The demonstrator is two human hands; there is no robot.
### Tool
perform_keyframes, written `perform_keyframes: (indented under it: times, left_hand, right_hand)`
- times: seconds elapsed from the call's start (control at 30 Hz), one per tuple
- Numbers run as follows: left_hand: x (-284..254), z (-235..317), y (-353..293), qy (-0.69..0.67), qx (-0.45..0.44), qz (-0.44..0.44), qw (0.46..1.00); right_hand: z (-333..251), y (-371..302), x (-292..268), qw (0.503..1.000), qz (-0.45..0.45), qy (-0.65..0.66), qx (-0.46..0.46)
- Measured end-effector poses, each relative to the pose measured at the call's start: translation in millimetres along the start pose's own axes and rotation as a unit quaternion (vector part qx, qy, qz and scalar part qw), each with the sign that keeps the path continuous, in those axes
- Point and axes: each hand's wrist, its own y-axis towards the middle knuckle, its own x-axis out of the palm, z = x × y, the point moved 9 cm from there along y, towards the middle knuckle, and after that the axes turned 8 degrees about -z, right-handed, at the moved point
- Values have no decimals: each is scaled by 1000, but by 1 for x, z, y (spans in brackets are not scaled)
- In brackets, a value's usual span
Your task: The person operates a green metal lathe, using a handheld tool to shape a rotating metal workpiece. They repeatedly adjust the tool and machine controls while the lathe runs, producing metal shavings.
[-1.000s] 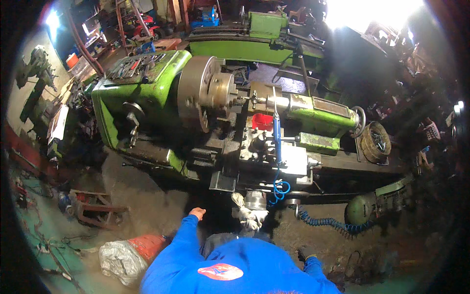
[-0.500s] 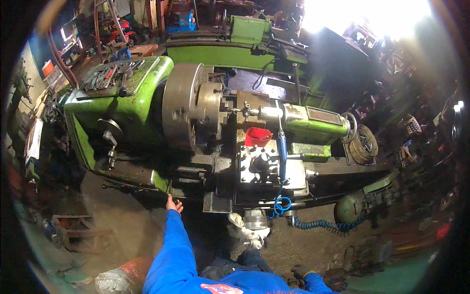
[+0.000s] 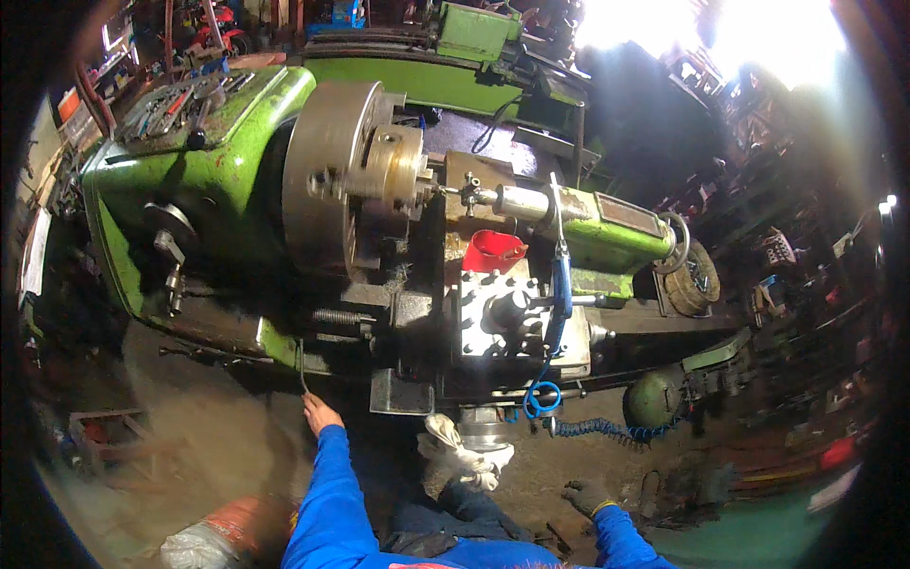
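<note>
The left hand [image 3: 322,414] has been brought to the lever [image 3: 302,365] on the near left of the lathe [image 3: 322,204], reach completed, finger closure untellable, further progress unshown, with the right hand [image 3: 590,496] held loosely open.

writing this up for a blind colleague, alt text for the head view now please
A person in blue sleeves stands at a green lathe, left hand at the lower end of a lever on its front, right hand apart from the machine. A red container sits beyond the square tool post.
</note>
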Motion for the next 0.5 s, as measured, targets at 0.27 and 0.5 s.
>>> perform_keyframes:
  times: [0.27, 0.5]
  left_hand:
    - [-7, 1, -72, 125, -36, -161, 978]
    - [39, -32, -128, -99, -27, -354, 930]
  right_hand:
    - [22, -31, -7, 987, -2, 75, 145]
    - [2, -33, -110, 915, 375, 146, -1]
